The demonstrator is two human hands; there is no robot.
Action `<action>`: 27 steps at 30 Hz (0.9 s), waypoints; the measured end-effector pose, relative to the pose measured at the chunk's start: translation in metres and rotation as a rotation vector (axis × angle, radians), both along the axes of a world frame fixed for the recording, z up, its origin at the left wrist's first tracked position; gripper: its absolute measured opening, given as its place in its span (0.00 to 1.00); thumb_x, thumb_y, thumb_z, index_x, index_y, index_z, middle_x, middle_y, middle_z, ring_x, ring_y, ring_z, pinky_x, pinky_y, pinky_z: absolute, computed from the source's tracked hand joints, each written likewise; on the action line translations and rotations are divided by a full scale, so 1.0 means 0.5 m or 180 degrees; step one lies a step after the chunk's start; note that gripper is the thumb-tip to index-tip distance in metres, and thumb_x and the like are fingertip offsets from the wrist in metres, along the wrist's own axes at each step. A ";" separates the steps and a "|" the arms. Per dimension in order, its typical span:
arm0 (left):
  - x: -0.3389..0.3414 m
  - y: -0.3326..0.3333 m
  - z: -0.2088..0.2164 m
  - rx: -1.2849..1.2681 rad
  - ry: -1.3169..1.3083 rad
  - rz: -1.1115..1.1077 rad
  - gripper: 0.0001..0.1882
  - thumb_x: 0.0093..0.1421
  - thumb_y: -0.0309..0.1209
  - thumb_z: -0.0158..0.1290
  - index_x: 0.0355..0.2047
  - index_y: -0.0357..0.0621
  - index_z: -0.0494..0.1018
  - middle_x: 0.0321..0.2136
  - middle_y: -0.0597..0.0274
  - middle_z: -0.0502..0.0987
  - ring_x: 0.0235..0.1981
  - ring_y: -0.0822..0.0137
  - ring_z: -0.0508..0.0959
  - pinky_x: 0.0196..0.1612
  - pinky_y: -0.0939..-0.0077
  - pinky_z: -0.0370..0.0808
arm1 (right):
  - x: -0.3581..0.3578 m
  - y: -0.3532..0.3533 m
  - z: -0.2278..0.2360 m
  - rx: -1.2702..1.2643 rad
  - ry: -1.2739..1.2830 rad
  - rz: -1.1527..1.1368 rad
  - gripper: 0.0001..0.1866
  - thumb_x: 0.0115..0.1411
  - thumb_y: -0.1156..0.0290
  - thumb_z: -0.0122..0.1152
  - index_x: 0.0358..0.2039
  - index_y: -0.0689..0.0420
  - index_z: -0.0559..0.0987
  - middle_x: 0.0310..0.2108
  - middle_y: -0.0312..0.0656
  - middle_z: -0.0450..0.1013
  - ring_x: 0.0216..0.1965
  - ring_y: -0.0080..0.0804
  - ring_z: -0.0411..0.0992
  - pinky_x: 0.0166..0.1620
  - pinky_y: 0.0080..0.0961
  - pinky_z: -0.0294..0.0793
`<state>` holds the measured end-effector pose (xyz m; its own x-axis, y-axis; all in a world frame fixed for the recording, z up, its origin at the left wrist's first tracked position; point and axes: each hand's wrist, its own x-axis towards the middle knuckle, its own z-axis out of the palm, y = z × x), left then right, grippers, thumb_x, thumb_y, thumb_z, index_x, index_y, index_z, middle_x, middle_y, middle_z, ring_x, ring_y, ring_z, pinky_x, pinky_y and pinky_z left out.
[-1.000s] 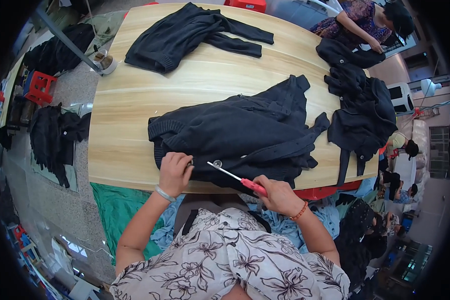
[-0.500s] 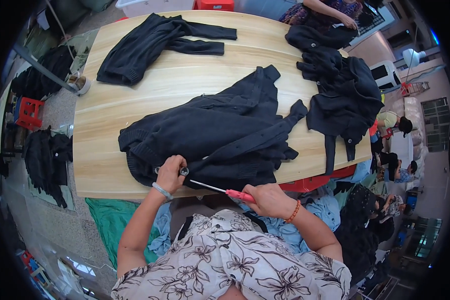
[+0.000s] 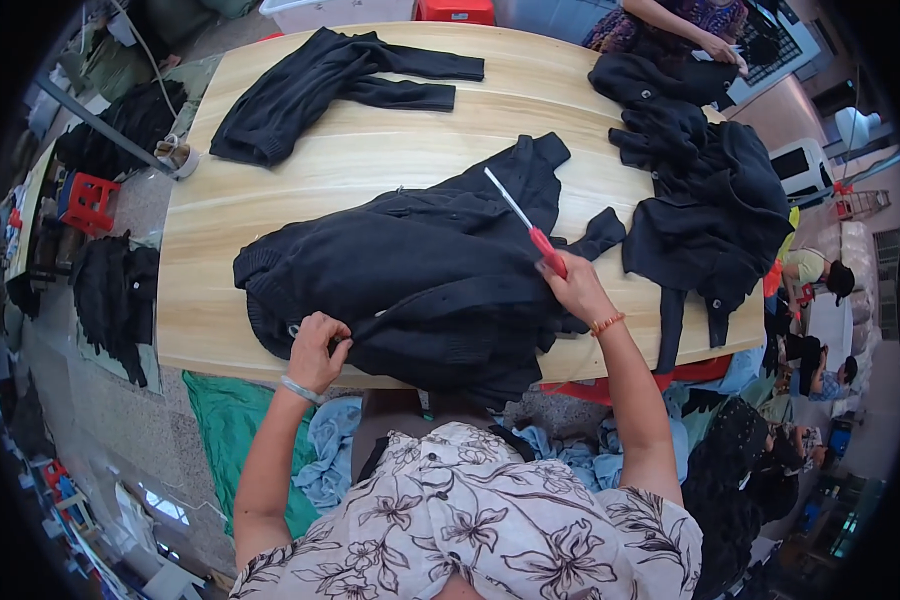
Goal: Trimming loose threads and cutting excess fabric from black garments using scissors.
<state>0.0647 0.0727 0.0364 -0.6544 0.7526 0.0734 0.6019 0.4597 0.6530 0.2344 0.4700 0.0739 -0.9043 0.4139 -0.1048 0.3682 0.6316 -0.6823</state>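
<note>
At the wooden bench [image 3: 198, 225], handling a dark cardigan [image 3: 410, 255]

Lying at near side, soft, ribbed, loosely folded. Pinched narrowly at the edge by the left hand [image 3: 317, 352]. With the right hand [image 3: 582, 291], gripping a slim, red-handled tool [image 3: 543, 246], held aloft. Probably steadying the edge; next, calling for careful lowering. Beside the left hand, also a round button [image 3: 294, 330].

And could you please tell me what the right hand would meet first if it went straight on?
The right hand would probably meet the near dark garment first, though depth is unclear here.
</note>
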 end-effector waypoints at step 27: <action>0.077 0.107 0.001 0.0165 -0.0886 0.0057 0.11 0.47 0.19 0.61 0.31 0.40 0.71 0.28 0.59 0.70 0.29 0.62 0.73 0.33 0.70 0.71 | 0.131 -0.178 0.095 0.0100 -0.1002 0.1650 0.14 0.56 0.69 0.60 0.41 0.57 0.70 0.26 0.51 0.73 0.31 0.53 0.74 0.35 0.45 0.72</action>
<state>0.1030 0.1263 0.0366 -0.6679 0.7407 -0.0730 0.3881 0.4303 0.8150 0.3000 0.3808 0.1215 -0.9165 -0.0649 -0.3948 0.1883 0.8007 -0.5687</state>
